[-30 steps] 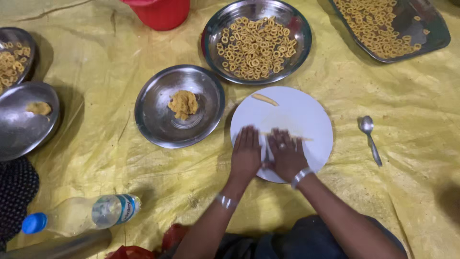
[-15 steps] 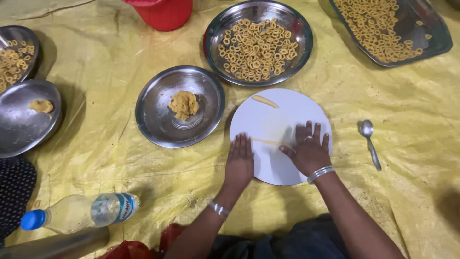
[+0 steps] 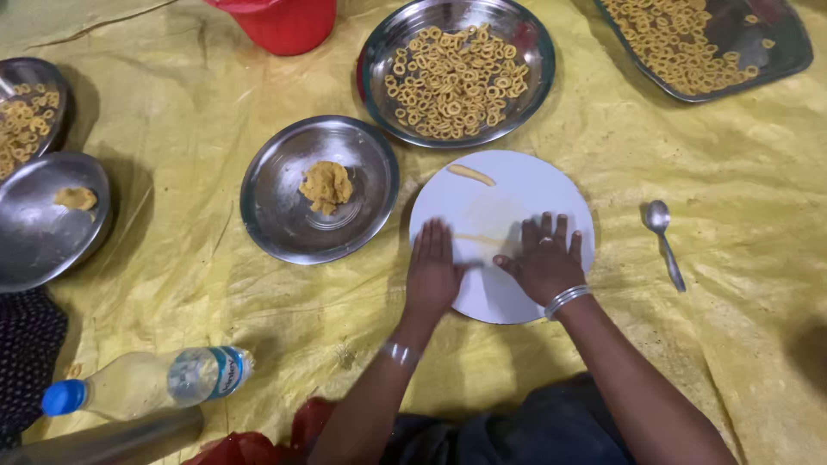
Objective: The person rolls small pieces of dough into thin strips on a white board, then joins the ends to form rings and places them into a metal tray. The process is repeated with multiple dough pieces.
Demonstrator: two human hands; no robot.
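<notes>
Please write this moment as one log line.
left hand: flat on round white board | right hand: flat on board | thin dough strip: between hands

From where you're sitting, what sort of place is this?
Probably a home or small workshop floor where a snack is made by hand. A yellow sheet covers the ground, steel plates hold dough rings and a dough lump, and both hands press on a white round board.

Head camera looks steeply down, close over the white board (image 3: 504, 207).
</notes>
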